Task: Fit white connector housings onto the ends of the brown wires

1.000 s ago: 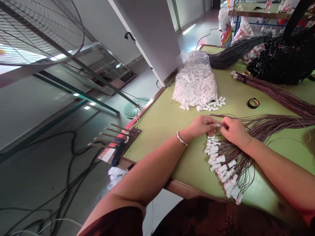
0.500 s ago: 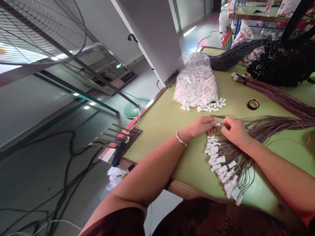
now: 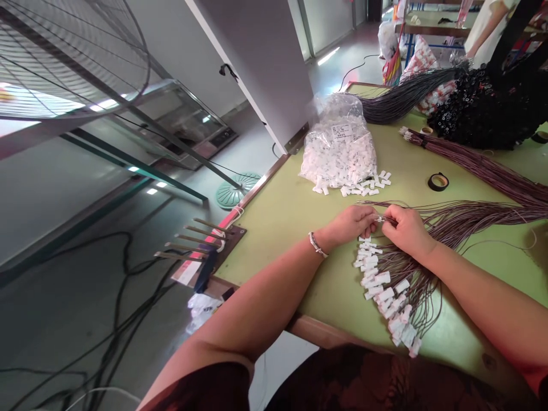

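My left hand (image 3: 357,221) is closed in a pinch on a small white connector (image 3: 379,218), mostly hidden by the fingertips. Facing it, my right hand (image 3: 401,228) grips thin brown wires (image 3: 389,221) that lead to the connector. Below both hands, a row of white connectors (image 3: 383,294) fixed on brown wires lies fanned out toward the table's near edge. The long brown wire bundle (image 3: 466,220) runs off to the right, with some bare wire ends (image 3: 362,201) just beyond my left hand.
A clear bag of white connectors (image 3: 338,148) stands at the back, several spilled in front. Black tape (image 3: 438,182), another brown bundle (image 3: 475,160) and black wires (image 3: 406,94) lie to the right. A pronged rack (image 3: 201,242) sits at the left edge. Behind, a person's arm (image 3: 490,28) shows.
Both hands stay almost in place, close together at the connector. A person has come into view at the upper right. The view has shifted slightly.
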`<state>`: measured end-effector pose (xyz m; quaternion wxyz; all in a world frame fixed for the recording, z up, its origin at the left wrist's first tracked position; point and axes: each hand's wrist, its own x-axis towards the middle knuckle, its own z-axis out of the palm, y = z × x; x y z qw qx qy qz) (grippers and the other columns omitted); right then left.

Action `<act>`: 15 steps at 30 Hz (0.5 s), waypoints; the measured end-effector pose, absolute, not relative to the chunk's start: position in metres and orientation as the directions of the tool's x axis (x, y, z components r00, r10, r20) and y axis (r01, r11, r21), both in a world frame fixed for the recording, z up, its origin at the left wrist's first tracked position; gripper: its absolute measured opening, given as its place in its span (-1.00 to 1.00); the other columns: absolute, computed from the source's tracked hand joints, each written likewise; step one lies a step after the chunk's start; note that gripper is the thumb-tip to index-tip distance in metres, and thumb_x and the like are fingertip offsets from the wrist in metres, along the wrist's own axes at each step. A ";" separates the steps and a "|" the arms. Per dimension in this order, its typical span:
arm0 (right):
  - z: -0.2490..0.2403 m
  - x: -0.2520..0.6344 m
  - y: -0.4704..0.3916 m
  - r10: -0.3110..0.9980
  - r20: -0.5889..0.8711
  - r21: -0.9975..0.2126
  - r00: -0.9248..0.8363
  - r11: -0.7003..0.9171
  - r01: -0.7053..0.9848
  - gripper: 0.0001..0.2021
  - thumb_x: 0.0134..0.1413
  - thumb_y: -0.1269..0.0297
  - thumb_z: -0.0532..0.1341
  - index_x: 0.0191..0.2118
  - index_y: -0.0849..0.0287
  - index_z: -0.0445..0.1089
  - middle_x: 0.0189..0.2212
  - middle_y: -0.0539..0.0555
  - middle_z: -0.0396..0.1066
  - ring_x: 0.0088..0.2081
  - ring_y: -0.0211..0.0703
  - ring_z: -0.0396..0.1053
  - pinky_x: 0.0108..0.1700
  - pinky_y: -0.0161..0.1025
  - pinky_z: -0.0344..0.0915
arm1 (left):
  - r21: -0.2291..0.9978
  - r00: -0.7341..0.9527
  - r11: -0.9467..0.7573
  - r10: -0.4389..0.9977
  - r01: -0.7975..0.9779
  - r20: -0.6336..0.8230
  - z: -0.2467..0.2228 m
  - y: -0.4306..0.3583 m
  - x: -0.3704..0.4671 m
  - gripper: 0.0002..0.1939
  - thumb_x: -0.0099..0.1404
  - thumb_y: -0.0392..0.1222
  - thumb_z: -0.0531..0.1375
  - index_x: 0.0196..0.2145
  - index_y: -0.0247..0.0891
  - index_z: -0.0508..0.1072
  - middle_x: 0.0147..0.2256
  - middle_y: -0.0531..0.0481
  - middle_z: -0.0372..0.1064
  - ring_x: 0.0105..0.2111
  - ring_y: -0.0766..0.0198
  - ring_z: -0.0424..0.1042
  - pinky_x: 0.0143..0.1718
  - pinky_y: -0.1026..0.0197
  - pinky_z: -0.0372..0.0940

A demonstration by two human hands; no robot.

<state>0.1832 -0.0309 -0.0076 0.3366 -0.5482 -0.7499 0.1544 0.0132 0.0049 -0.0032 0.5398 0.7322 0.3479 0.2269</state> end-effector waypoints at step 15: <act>-0.005 0.191 -0.018 0.998 -0.034 -0.998 0.061 -0.038 0.057 -0.74 -0.09 0.10 0.26 -0.35 0.21 0.42 -0.58 -0.03 0.32 -0.62 -0.37 0.15 -0.61 -0.37 0.10 | 0.830 0.923 -0.527 0.382 0.182 0.040 0.027 -0.003 -0.005 -0.93 0.11 -0.23 0.25 -0.49 -0.25 0.50 -0.43 -0.04 0.41 -0.41 0.33 0.36 -0.32 0.31 0.28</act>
